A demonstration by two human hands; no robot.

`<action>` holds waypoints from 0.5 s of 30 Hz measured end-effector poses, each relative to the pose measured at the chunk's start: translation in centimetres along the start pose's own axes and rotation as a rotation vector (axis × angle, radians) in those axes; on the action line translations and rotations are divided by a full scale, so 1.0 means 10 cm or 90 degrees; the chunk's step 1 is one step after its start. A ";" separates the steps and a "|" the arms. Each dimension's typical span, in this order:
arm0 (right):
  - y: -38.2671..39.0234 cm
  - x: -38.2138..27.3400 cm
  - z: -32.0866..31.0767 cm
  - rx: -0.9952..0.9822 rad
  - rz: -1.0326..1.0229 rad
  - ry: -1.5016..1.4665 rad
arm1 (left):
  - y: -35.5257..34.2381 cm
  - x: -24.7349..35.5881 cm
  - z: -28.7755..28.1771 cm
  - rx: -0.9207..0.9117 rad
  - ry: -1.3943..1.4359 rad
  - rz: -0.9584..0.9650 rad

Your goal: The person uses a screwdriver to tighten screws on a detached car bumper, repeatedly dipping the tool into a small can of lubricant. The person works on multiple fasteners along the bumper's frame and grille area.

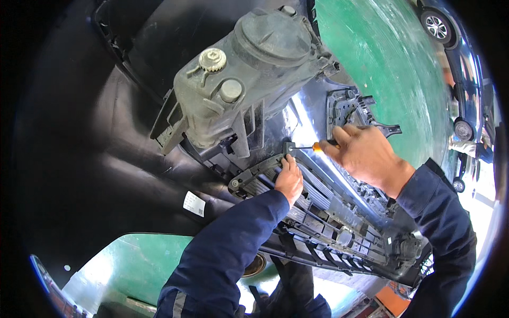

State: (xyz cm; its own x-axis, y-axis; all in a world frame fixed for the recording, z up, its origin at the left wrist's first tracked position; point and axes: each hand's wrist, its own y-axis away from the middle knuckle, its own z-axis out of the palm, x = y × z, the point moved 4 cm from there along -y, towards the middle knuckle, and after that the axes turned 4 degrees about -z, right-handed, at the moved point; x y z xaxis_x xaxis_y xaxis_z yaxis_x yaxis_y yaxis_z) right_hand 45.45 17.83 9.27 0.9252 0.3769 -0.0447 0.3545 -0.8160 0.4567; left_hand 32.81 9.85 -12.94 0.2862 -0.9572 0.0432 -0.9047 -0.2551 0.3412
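Observation:
My right hand (366, 158) is closed round the orange handle of a screwdriver (317, 147). Its thin metal shaft points left, and the tip meets a small dark mounting tab (289, 149) at the top corner of a slatted black grille (314, 195). Just below that tab, my left hand (289, 181) grips the grille's frame, fingertips near the screwdriver's tip. Part of its grip is hidden. The grille lies against the inside of a large glossy black car bumper (132, 180). Above my hands, a grey headlight housing (222, 100) with round caps sits on the bumper.
A black plastic bracket (344, 108) stands beyond the right hand. Green floor (376, 53) shows behind the bumper and at lower left. Parked dark cars (466, 69) line the far right. A white label (194, 204) is stuck on the bumper left of my left forearm.

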 end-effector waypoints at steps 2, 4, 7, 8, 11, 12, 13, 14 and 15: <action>0.00 0.04 0.01 0.001 -0.072 0.043 | -0.02 0.00 0.01 -0.003 0.016 0.001; -0.04 0.25 0.15 -0.148 0.140 -0.154 | -0.01 -0.01 0.04 -0.016 0.030 -0.007; -0.07 0.35 0.32 -0.242 0.412 -0.425 | 0.03 0.01 0.09 -0.019 0.038 -0.001; -0.10 0.31 0.29 -0.198 0.359 -0.379 | 0.05 0.02 0.11 -0.028 0.039 0.005; 0.00 0.05 0.09 -0.023 0.131 -0.152 | 0.05 0.04 0.10 -0.011 0.034 -0.002; 0.01 0.02 0.10 -0.068 0.108 -0.092 | 0.05 0.05 0.09 -0.004 0.035 0.001; 0.01 -0.02 0.09 -0.075 0.048 -0.046 | 0.05 0.06 0.08 0.014 0.024 0.001; 0.00 -0.06 0.08 -0.081 -0.011 0.000 | 0.05 0.05 0.10 -0.013 0.022 -0.008; -0.01 0.03 0.13 -0.166 0.085 -0.049 | 0.05 0.05 0.10 -0.014 0.024 -0.011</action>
State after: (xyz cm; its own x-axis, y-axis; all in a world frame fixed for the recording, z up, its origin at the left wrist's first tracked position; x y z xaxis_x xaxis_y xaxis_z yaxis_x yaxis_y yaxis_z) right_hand 45.84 17.49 8.03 0.9724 0.2312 -0.0320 0.1917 -0.7127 0.6748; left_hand 32.18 9.10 -13.66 0.3142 -0.9466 0.0722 -0.8923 -0.2685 0.3629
